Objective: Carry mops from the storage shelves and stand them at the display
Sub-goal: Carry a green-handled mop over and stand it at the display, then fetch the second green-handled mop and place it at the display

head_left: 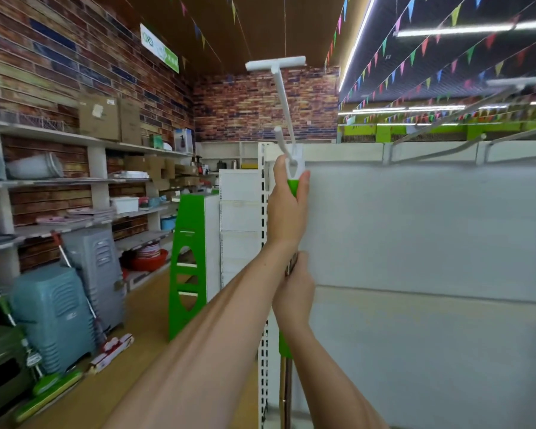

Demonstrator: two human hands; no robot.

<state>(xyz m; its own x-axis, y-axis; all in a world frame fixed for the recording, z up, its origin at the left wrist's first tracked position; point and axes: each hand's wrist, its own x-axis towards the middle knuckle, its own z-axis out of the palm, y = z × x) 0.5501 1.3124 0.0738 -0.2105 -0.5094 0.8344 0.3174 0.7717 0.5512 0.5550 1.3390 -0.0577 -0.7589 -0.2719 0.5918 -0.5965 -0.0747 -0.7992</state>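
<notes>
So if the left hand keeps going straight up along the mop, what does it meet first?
The left hand grips the mop at its green collar. Straight up, only the white rod and head lie ahead; beyond, the way looks free, though depth is unclear.

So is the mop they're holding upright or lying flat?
Upright. The mop is held vertically, its white T-shaped head up near the ceiling, the left hand gripping the green sleeve, the right hand lower on the pole.

The held mop (pixel 287 181) stands nearly upright, its white T-shaped end topmost, green grip and metal pole below. Two more mops lean by the left shelves: a green one (pixel 19 342) and a red-and-white one (pixel 84 292), heads on the floor.
</notes>
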